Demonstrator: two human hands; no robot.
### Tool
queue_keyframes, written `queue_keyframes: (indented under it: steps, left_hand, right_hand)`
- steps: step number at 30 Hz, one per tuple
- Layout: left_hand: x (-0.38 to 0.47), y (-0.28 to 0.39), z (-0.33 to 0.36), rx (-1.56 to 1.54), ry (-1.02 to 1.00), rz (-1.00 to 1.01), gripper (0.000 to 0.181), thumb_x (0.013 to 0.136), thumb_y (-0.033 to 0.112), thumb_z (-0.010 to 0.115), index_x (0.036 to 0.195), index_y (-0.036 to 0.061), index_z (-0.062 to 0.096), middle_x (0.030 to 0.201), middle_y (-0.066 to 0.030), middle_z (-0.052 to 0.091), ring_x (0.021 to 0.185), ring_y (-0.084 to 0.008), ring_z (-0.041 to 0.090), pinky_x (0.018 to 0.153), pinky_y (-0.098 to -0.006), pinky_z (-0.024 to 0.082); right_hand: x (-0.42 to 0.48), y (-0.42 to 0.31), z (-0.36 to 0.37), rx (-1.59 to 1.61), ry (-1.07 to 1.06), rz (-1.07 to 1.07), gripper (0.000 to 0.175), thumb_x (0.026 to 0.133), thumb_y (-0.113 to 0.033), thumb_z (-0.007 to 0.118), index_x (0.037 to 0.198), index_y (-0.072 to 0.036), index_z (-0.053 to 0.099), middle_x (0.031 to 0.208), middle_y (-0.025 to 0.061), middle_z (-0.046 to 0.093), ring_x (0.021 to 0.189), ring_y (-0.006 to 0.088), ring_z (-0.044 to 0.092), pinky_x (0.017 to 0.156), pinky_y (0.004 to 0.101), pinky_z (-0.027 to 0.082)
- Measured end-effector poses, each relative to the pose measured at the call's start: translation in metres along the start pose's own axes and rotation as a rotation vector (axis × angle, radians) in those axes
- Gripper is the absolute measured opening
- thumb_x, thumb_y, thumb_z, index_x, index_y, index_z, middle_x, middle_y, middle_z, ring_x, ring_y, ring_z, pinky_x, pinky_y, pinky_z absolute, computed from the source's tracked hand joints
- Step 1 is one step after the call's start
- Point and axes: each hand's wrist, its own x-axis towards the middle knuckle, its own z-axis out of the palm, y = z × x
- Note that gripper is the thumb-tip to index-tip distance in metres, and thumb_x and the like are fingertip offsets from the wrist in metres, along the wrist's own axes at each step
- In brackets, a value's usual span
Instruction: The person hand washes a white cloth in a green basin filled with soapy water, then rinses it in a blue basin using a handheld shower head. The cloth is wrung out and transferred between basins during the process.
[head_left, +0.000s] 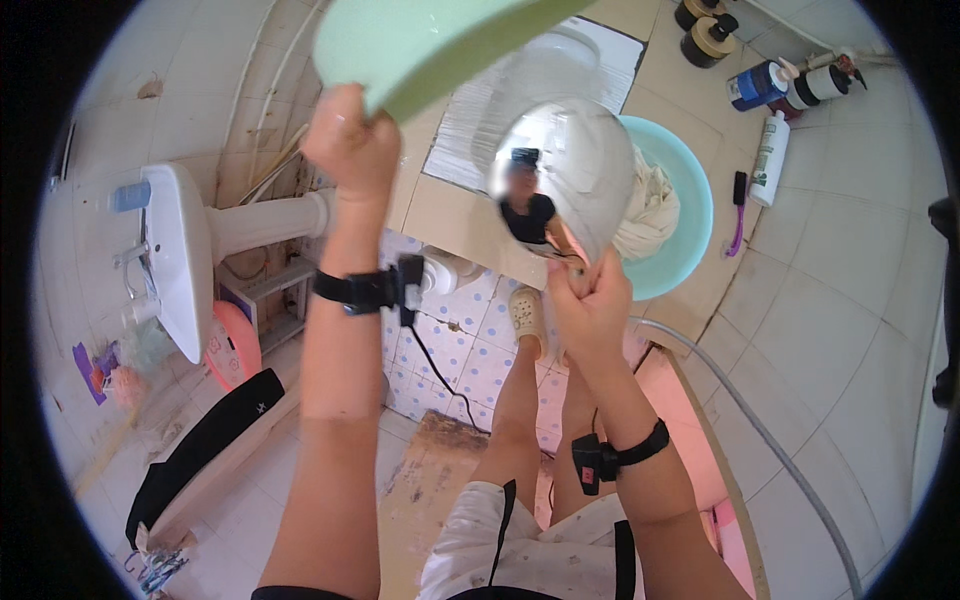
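Observation:
My left hand (356, 142) grips the edge of a pale green plastic basin (390, 52), raised and tilted at the top of the view and partly cut off by it. In my right hand (596, 300) is a shiny metal bowl or scoop (570, 135); its mirror-like surface reflects a person. My fingers close on its near end, and cannot tell whether that is a rim or a handle. Just behind it, a turquoise basin (694, 225) stands on the tiled ledge with cream cloth (656, 210) inside, partly hidden by the metal piece.
Beyond is a squat toilet (577, 49). Several pump bottles (757, 84), a white bottle (770, 157) and a purple-handled brush (739, 214) line the right wall. A grey hose (757, 420) runs down the right. At left are a pedestal washbasin (180, 262) and a pink basin (236, 341).

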Motion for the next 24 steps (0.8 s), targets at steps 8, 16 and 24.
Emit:
queue_keyframes:
  steps: [8, 16, 24]
  left_hand:
    - [-0.005, -0.08, -0.031, -0.187, 0.302, -0.393, 0.022, 0.074, -0.01, 0.057, 0.093, -0.0024, 0.064, 0.077, -0.0062, 0.065, 0.066, -0.0135, 0.057, 0.061, -0.0274, 0.046]
    - [-0.234, -0.106, -0.014, 0.271, -0.752, -1.065, 0.033, 0.084, -0.002, 0.058, 0.117, -0.0059, 0.06, 0.108, -0.0159, 0.066, 0.095, -0.0269, 0.064, 0.083, -0.0362, 0.05]
    - [-0.333, -0.089, 0.03, -0.721, -0.165, -2.018, 0.033, 0.096, 0.018, 0.053, 0.124, -0.0001, 0.055, 0.111, -0.0143, 0.065, 0.095, -0.0268, 0.062, 0.085, -0.0394, 0.051]
  right_hand:
    - [-0.033, 0.081, -0.089, -0.072, 0.261, 0.383, 0.034, 0.085, -0.017, 0.073, 0.076, -0.007, 0.042, 0.059, -0.0022, 0.04, 0.048, 0.0068, 0.038, 0.043, 0.0267, 0.033]
    - [-0.035, 0.104, -0.114, -0.073, 0.293, 0.389, 0.041, 0.087, -0.016, 0.072, 0.074, -0.009, 0.034, 0.063, -0.0027, 0.039, 0.05, 0.0046, 0.041, 0.042, 0.0226, 0.039]
    - [-0.074, 0.123, -0.106, -0.019, 0.209, 0.341, 0.038, 0.087, -0.005, 0.069, 0.077, -0.01, 0.033, 0.062, -0.0025, 0.041, 0.053, 0.0044, 0.044, 0.044, 0.021, 0.037]
